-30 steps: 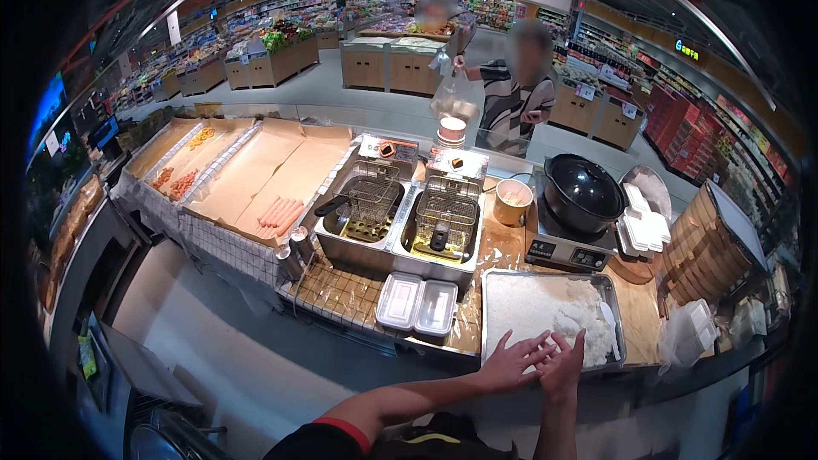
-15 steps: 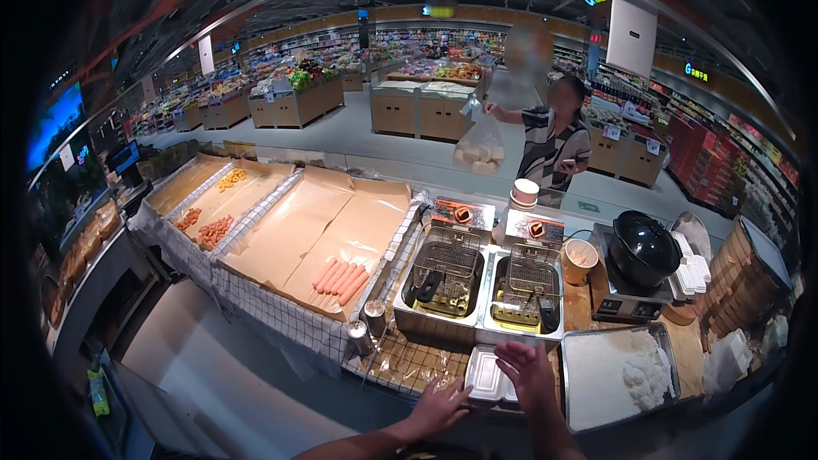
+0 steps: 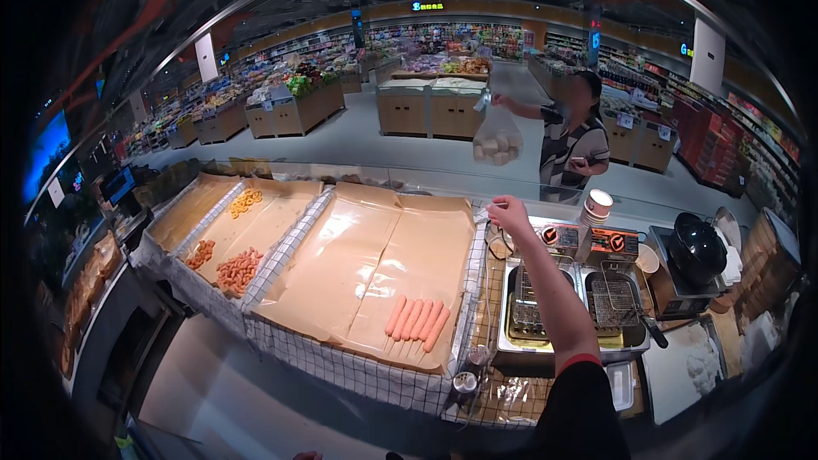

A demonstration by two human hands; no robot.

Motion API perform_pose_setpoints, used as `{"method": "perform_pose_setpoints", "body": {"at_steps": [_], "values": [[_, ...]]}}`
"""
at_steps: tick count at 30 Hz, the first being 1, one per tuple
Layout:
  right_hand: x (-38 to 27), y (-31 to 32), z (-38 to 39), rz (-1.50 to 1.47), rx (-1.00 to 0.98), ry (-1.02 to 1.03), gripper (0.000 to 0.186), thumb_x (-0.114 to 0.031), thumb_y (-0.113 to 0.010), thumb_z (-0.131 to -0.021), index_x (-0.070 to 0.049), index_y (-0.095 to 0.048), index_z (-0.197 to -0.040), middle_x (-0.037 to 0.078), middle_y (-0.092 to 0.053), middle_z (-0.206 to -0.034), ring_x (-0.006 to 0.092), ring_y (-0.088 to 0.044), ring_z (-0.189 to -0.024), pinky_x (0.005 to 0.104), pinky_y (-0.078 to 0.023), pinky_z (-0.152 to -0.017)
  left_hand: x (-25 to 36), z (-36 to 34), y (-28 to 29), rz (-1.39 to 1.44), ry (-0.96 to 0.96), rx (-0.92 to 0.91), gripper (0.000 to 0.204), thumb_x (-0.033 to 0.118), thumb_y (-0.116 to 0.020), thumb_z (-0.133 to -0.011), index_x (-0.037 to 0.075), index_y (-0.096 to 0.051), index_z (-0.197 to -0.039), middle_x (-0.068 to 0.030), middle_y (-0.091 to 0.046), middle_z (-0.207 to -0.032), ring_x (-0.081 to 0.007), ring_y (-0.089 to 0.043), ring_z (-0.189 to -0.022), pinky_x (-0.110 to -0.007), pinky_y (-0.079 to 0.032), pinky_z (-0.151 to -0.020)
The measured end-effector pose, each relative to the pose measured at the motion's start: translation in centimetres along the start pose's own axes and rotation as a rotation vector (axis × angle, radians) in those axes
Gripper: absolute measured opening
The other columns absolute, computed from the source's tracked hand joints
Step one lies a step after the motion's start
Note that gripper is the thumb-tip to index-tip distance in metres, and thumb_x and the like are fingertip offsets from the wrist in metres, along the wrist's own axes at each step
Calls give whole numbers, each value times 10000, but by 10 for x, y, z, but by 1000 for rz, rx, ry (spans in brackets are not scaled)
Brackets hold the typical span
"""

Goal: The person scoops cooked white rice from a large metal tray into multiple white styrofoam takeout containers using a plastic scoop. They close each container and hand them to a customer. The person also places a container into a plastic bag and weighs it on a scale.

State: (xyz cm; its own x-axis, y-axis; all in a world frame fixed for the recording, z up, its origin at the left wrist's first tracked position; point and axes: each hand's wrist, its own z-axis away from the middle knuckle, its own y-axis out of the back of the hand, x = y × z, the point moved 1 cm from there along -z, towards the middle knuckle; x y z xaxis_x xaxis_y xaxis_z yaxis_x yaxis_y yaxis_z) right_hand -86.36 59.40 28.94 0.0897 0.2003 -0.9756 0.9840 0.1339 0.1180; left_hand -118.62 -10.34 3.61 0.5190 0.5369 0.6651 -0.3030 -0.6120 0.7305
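My right hand (image 3: 509, 215) is stretched far out over the counter, beside the left fryer's control box. Its fingers are bent and look apart, with nothing visible in them. Just below it stands a small round container (image 3: 500, 245), hard to make out. My right forearm crosses in front of the double fryer (image 3: 532, 347) and its wire baskets. Only a sliver of my left hand (image 3: 308, 456) shows at the lower edge, its fingers hidden. A white foam box (image 3: 620, 386) lies on the near counter, partly behind my sleeve.
Left of the fryer, a paper-lined tray (image 3: 341, 247) holds several skewered sausages (image 3: 416, 322). Shaker jars (image 3: 464, 382) stand near the front edge. Stacked paper cups (image 3: 596, 209), a black pot (image 3: 697, 243) and a white-coated tray (image 3: 673, 375) are right. Beyond the glass, a person holds a bag (image 3: 497, 140).
My right hand has left the foam box and reached forward past the fryer. My left hand has dropped almost out of view. The view has turned left.
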Motion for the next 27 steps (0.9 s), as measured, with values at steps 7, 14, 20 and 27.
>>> {"method": "perform_pose_setpoints", "body": {"at_steps": [7, 14, 20, 27], "values": [[-47, -134, -126, 94, 99, -177, 183, -169, -705, -889, -41, -613, -983, 41, -630, -822, 144, -624, -709, 352, -545, -648, -97, -101, 72, -86, 381, -45, 400, 377, -720, -865, -1, -681, -741, -144, -667, -684, -232, -607, -660, -394, -482, -654], [-100, -268, -224, 176, 375, -61, 305, -274, -723, -852, -23, -681, -1020, 138, -715, -913, 243, -700, -766, 386, -570, -676, -203, -230, 106, -176, 335, -154, 401, 393, -702, -885, 17, -701, -744, -108, -651, -656, -230, -555, -625, -423, -445, -588], [-141, -357, -311, 474, 712, 127, 759, -431, -759, -781, -16, -469, -1348, 194, -513, -1357, 401, -522, -1226, 460, -450, -1020, -332, -308, 148, 96, 204, -228, 329, 364, -618, -937, 41, -666, -900, -92, -611, -716, -255, -578, -650, -396, -462, -537], [-154, -459, -369, 590, 689, -92, 709, -583, -720, -765, -19, -598, -1177, 179, -647, -1169, 357, -613, -1122, 464, -519, -916, -318, -474, 136, 111, 645, -295, 312, 360, -609, -940, 57, -640, -876, -80, -576, -693, -240, -549, -625, -383, -459, -527]]}}
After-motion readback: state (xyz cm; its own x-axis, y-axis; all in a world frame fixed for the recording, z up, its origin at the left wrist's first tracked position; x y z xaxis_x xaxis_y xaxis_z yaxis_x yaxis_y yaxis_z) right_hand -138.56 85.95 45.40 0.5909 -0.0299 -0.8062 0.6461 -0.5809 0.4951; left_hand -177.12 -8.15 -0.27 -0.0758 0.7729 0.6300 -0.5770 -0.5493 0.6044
